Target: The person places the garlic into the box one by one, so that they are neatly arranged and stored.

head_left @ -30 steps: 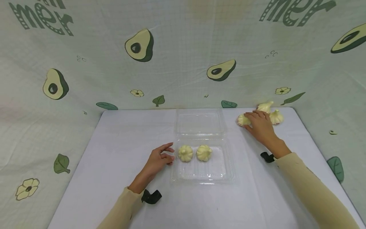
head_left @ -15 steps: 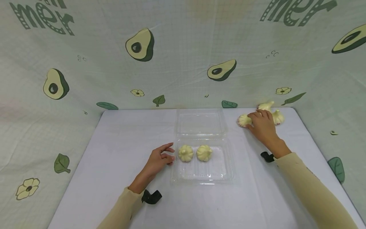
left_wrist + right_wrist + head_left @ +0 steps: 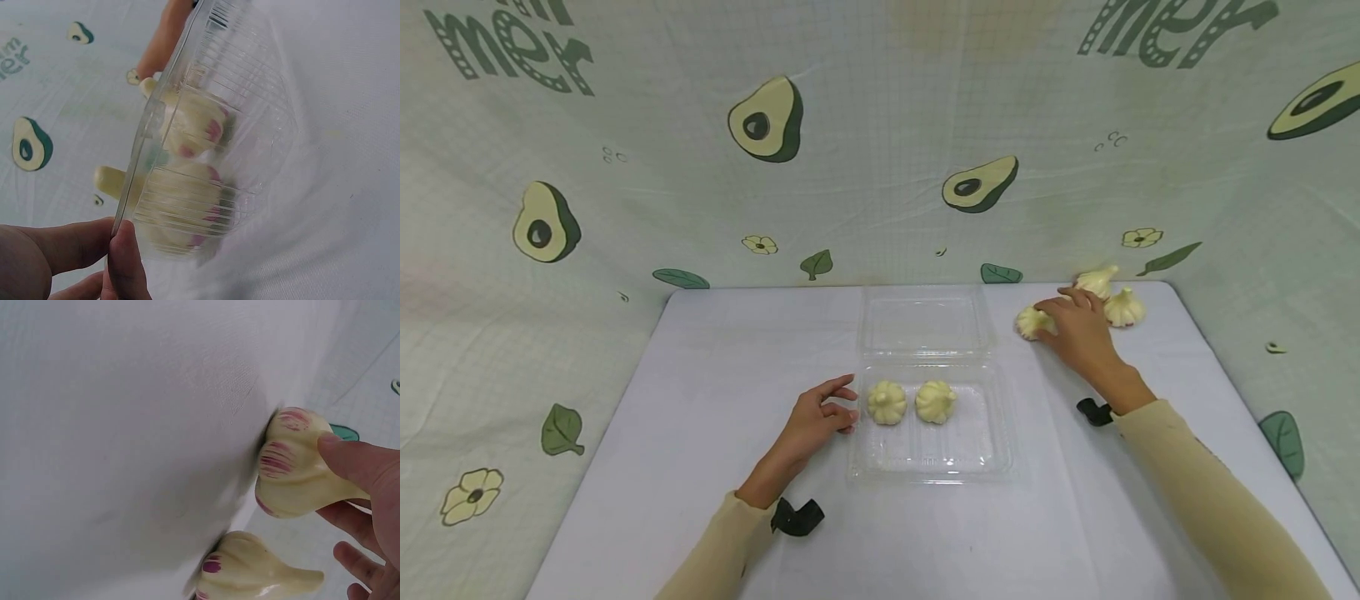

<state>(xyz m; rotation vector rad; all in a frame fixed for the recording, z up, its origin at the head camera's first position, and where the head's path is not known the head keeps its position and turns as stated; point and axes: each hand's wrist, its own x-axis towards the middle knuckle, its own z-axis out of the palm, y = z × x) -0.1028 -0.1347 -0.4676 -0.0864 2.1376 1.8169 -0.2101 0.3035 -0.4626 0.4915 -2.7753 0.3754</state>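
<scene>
garlic bulbs (image 3: 887,402) number five, two in one container (image 3: 977,437), one in right hand (image 3: 1078,332)

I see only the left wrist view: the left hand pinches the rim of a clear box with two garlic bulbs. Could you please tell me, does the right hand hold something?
Observer: Yes, the right hand pinches a garlic bulb between thumb and fingers.
Operator: Thank you. Are there other bulbs outside the box?
Observer: Yes, two: one bulb just beyond that hand, another bulb to its right.
Operator: And where is the lid, please?
Observer: The lid lies open at the far side of the box.
</scene>
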